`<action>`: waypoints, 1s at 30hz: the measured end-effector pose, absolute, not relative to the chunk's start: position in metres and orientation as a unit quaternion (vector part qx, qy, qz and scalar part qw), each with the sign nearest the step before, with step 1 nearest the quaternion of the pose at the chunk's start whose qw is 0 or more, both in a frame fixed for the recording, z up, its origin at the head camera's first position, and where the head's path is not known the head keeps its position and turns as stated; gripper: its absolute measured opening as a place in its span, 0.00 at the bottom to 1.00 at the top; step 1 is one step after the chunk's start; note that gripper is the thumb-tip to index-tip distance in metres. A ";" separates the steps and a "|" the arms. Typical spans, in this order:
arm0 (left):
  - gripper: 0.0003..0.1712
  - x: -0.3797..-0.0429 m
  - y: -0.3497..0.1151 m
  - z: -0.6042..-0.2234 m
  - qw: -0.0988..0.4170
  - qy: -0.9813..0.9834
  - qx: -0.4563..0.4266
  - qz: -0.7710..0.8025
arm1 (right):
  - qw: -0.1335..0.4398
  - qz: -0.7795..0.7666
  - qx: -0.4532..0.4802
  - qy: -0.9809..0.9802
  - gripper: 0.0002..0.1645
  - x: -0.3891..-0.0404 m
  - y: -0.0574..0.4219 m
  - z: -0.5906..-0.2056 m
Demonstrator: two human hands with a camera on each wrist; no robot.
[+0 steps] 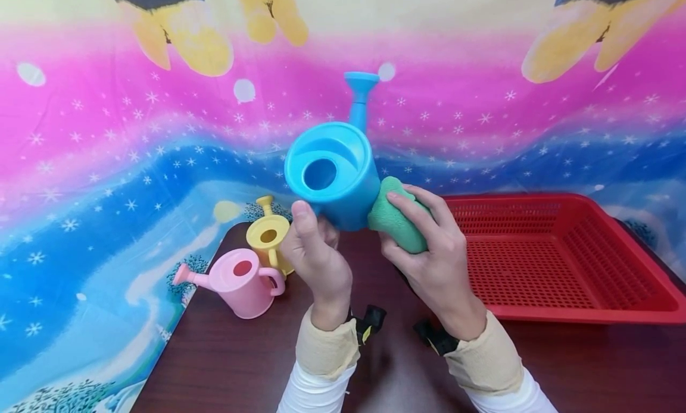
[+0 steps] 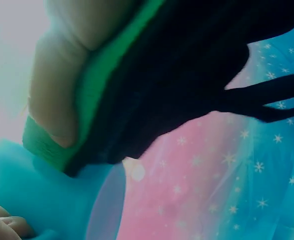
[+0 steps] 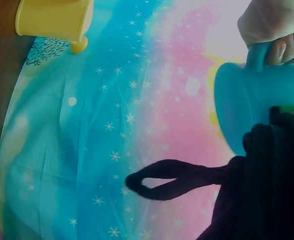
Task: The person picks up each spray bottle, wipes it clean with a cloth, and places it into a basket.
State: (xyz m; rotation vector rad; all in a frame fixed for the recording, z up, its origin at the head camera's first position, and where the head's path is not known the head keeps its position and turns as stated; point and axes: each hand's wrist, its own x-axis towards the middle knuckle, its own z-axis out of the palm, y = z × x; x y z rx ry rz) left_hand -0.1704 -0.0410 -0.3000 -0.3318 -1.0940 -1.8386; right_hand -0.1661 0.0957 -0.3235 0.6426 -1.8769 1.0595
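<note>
On my feed: bright blue plastic watering can (image 1: pixel 356 193) held up over the dark brown wood-grain worktop (image 1: pixel 225 365), towards its far edge. Can tipped so its round top and fill hole face the head camera; spout stands up at the back.

Left hand (image 1: pixel 320 261): fingers curled round the can's handle, thumb raised alongside. The right wrist view bears this out. Right hand (image 1: pixel 436 249): thumb and fingers pinch a soft green oblong pad (image 1: pixel 399 219) with a fuzzy surface, its end touching the can's right side wall.

Step in hand, as I judge it: wiping the outside of the blue can, 1 hand steadying, 1 hand working the pad. I can't call how much of the wall is done; no mark on it tells me.

Next move, to my mind, calls for a firm hold on the handle while the pad stays flat to the curve, then a turn of the left wrist to bring fresh wall round. Press too hard on the side and the can could twist about its handle.

Both wrist views are dim: a black mass with a loop lies by the right hand, and I can't tell whether it is pad backing or strap.

Nearby: a pale pink plastic watering can (image 1: pixel 243 294) at the worktop's left edge; a yellow plastic watering can (image 1: pixel 257 239) behind it, near the far left corner. Red plastic mesh basket (image 1: pixel 563 315) along the right side.
</note>
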 end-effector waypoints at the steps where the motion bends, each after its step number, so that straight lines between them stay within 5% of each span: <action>1: 0.39 -0.170 -0.041 -0.300 0.474 -0.443 -0.137 -0.748 | 0.425 0.423 0.259 -0.758 0.35 -0.166 0.096 -0.324; 14: 0.40 -0.169 -0.035 -0.301 0.494 -0.479 -0.139 -0.712 | 0.431 0.410 0.252 -0.764 0.36 -0.167 0.095 -0.326; 30: 0.31 -0.169 -0.019 -0.308 0.515 -0.575 -0.161 -0.615 | 0.496 0.430 0.224 -0.720 0.32 -0.159 0.093 -0.318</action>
